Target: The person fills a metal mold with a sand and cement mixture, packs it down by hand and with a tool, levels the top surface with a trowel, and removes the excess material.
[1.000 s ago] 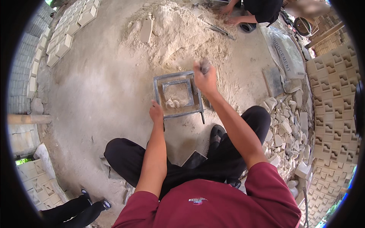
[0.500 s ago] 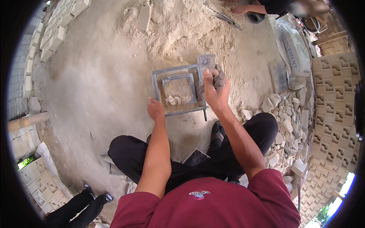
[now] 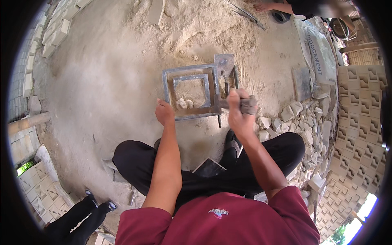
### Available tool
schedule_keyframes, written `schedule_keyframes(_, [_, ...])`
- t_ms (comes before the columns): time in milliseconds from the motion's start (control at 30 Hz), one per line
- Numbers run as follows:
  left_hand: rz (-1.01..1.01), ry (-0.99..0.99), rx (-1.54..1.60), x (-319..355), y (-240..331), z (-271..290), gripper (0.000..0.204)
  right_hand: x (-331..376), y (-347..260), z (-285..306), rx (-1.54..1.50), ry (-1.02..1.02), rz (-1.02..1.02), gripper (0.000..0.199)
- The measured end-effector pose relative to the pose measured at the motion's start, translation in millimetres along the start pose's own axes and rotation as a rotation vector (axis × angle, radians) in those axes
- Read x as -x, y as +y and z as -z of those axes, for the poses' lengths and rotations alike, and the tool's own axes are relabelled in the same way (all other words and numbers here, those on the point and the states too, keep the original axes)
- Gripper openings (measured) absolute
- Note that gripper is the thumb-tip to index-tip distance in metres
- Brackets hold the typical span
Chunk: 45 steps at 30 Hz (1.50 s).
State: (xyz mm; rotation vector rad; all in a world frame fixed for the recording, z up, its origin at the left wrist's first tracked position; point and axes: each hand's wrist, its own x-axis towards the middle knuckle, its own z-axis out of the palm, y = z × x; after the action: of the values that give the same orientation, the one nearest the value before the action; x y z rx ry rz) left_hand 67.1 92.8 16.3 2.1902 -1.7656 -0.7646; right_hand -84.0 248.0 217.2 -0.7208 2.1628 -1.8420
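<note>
A square grey metal mould frame (image 3: pixel 188 69) lies on the dusty ground in front of me, with a smaller square frame (image 3: pixel 207 90) inside it. Two or three pale lumps (image 3: pixel 185 103) sit within the inner square. My left hand (image 3: pixel 164 112) is closed at the lower left side of the outer frame. In my right hand (image 3: pixel 241 118) is a dark brown blocky tool (image 3: pixel 248 105), its narrower end reaching left to the frame's right side; motion blurs it. A flat metal plate (image 3: pixel 223 61) with a hole projects beyond the frame's upper right corner, dark rods beside it.
Loose pale powder (image 3: pixel 196 28) is heaped beyond the frame. Broken rubble (image 3: pixel 302 126) lies at the right, before stacked patterned blocks (image 3: pixel 355 118). A cement sack (image 3: pixel 318 57) and dark slab (image 3: pixel 301 83) lie far right. Another person's hand (image 3: pixel 264 7) shows at the top; someone's legs (image 3: pixel 83 214), lower left.
My right hand has moved down and right with the brown tool, from beside the plate to the frame's right side, uncovering the rods. My left hand stays at the frame's left side.
</note>
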Motion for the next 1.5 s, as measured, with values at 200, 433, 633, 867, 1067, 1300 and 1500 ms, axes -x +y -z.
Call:
schedule_keyframes(200, [0.010, -0.015, -0.007, 1.7, -0.3, 2.5, 0.069, 5.6, 1.0, -0.5, 0.096, -0.121, -0.030, 0.035])
schedule_keyframes(433, [-0.001, -0.013, -0.009, 0.6, -4.0, 2.3, 0.069, 4.4, -1.0, -1.5, -0.042, -0.101, -0.085, 0.034])
schedule_keyframes(633, [0.020, -0.014, 0.003, 3.6, -0.6, 6.1, 0.068, 6.2, -5.0, -2.0, -0.063, -0.085, -0.120, 0.031])
schedule_keyframes(867, [0.038, -0.077, 0.023, -0.6, -4.5, -0.2, 0.065, -6.4, -1.6, -6.2, -0.056, -0.086, -0.005, 0.030])
schedule_keyframes(1067, [0.006, -0.005, 0.037, -5.9, -11.3, -7.8, 0.070, -26.2, 20.8, -22.4, 0.098, -0.075, 0.170, 0.032])
schedule_keyframes(1300, [0.011, -0.037, 0.031, -1.8, 0.4, 2.1, 0.069, -64.2, 12.5, -37.8, 0.084, -0.043, 0.092, 0.032])
schedule_keyframes(1500, [-0.008, -0.070, 0.049, -1.0, 1.5, 1.9, 0.066, -94.3, 31.3, -46.1, -0.001, 0.008, 0.117, 0.032])
